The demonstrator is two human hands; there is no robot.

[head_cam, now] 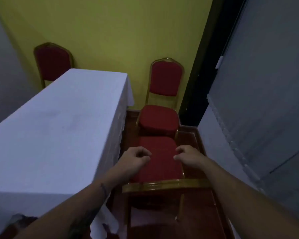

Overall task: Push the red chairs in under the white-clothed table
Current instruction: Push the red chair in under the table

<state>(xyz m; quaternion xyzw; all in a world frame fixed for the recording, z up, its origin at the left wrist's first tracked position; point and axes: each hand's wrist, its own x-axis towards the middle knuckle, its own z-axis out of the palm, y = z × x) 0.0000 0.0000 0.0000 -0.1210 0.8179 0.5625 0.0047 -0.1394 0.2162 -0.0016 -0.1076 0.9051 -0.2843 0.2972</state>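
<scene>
The table with the white cloth (59,126) fills the left. Right below me stands a red chair (160,168) with a gold frame, its back rail nearest to me and its seat beside the table's right edge, outside the cloth. My left hand (136,157) and my right hand (188,156) hover over that seat, past the back rail, fingers curled in and holding nothing. A second red chair (160,121) faces me, its seat front against the near chair's seat. A third red chair (53,64) stands at the table's far left end, partly hidden by the table.
A yellow wall (110,31) closes the far end. A dark vertical post (197,83) and a grey wall (266,100) line the right, leaving a narrow strip of reddish wooden floor (198,204) between them and the table.
</scene>
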